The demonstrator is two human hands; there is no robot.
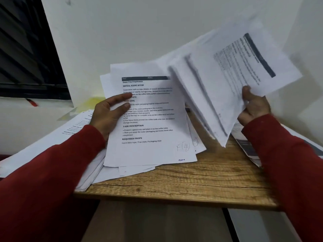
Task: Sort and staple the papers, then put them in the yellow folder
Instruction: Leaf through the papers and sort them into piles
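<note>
Left hand (108, 112) rests flat-fingered on the printed sheet (150, 123); right hand (253, 107) grips a raised sheaf (227, 81)

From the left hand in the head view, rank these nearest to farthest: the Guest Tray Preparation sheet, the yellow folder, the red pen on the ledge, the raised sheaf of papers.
1. Guest Tray Preparation sheet, under the left hand.
2. Yellow folder, just behind it.
3. Red pen, far left on the ledge.
4. Raised sheaf of papers, to the right, in the right hand.
</note>
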